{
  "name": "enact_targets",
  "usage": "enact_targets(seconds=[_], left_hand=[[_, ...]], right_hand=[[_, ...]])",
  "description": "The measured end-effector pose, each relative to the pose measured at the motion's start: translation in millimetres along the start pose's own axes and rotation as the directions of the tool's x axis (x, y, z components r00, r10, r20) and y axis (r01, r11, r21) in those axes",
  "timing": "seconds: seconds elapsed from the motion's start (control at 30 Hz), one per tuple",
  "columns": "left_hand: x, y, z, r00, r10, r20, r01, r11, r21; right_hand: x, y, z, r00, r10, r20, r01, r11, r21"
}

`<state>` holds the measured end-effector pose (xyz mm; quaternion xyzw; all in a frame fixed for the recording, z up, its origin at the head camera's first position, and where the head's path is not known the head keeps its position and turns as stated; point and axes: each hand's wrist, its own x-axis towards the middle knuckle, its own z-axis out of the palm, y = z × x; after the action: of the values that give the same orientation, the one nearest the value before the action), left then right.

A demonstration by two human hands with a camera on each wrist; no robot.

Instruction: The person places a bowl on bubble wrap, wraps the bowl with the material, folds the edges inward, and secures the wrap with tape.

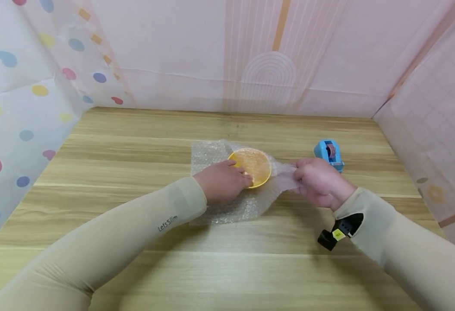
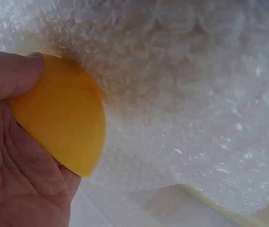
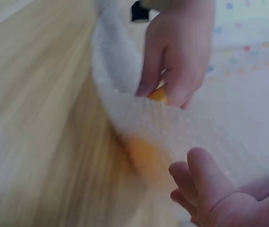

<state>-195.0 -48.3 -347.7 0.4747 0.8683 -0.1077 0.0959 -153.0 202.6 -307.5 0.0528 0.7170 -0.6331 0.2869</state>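
A round yellow plate lies on a sheet of bubble wrap, and part of the sheet is drawn over its right side. My left hand grips the plate at its left edge; the left wrist view shows the thumb lapped over the yellow surface, with the fingers partly hidden. To the right, my right hand holds the gathered edge of the bubble wrap, pulled taut away from the plate. In the right wrist view the film runs between both hands, somewhat blurred.
A blue tape dispenser with a roll of tape stands just behind my right hand. The wooden table meets patterned walls at its back and sides. A black camera hangs from my right wrist.
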Motion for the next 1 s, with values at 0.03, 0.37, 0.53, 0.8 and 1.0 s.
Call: enact_targets(seconds=[0.03,0.37,0.53,0.8,1.0], left_hand=[[0.2,0.0,-0.2,1.0,-0.002,0.004,0.002,1.0,0.0],[3.1,0.7,-0.8,0.999,-0.033,0.042,0.033,0.999,-0.013],[3.2,1.8,-0.7,0.999,-0.032,0.041,0.032,0.999,0.002],[1.8,3.0,1.4,1.0,-0.02,-0.011,0.02,0.999,0.029],[1.0,2.8,1.5,1.0,-0.005,-0.022,0.006,0.999,0.046]], right_hand=[[0,-3,1.8,1.0,-0.01,0.012,0.01,1.0,0.03],[-2,-17,25.8,0.996,-0.085,-0.005,0.082,0.946,0.313],[2,-11,36.0,0.984,-0.176,0.011,0.167,0.953,0.253],[15,15,35.1,0.916,-0.382,0.123,0.36,0.647,-0.672],[24,27,26.3,0.839,-0.438,0.324,0.415,0.129,-0.901]])
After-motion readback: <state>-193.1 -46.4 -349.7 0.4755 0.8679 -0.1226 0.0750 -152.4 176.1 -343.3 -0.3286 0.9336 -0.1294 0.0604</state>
